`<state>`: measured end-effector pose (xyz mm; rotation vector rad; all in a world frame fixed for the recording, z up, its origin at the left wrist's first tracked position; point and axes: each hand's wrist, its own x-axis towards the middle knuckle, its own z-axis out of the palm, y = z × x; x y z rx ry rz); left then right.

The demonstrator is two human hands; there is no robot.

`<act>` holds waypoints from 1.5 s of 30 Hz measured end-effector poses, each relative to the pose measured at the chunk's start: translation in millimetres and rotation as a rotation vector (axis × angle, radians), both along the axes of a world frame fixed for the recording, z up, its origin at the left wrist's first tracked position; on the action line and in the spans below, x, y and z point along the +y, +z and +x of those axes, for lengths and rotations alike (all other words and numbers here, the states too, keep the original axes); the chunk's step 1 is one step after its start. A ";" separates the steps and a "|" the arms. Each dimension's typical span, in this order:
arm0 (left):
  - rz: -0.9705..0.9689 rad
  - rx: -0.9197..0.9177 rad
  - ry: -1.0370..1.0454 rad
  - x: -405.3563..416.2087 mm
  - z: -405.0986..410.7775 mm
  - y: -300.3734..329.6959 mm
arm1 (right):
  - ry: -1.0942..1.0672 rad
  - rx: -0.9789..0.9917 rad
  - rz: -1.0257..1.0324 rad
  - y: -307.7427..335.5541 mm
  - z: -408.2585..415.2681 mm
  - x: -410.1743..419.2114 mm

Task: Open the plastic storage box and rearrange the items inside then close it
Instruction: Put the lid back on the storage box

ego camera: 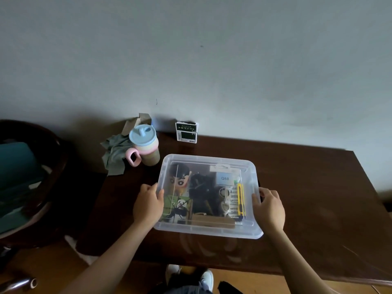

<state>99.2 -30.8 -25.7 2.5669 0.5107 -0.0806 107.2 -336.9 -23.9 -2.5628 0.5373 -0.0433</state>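
At frame centre, the left hand [148,203] and right hand [269,205] curl their fingers around opposite edges of the lidded plastic storage box [209,230], seemingly to unclip it.

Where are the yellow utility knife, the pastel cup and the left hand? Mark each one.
yellow utility knife [240,200]: head view, on the middle of its yellow body, seen through the box lid.
pastel cup [146,145]: head view, on its pink band below the blue lid.
left hand [148,203]: head view, on the back of the hand.

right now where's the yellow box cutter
In the head view, the yellow box cutter lies inside the plastic storage box, under its clear lid along the right side, just inward of the right hand.
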 end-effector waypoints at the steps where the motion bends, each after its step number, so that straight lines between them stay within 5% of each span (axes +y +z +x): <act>1: -0.001 0.008 0.001 -0.7 0.7 0.1 | 0.010 0.008 0.003 0.0 0.4 -1.2; 8: 0.008 -0.199 -0.184 -3.5 23.6 9.3 | 0.177 -0.030 -0.055 5.1 19.6 10.0; 16: 0.228 -0.076 -0.393 -1.7 57.9 -13.5 | 0.347 0.121 -0.220 -10.8 51.1 17.7; 31: 0.007 -0.283 -0.338 -0.8 55.7 -19.1 | 0.317 0.033 -0.113 -15.6 56.5 18.3; 45: -0.241 -0.122 0.016 -6.0 1.9 -26.3 | 0.132 -0.019 0.046 -21.4 -6.5 13.5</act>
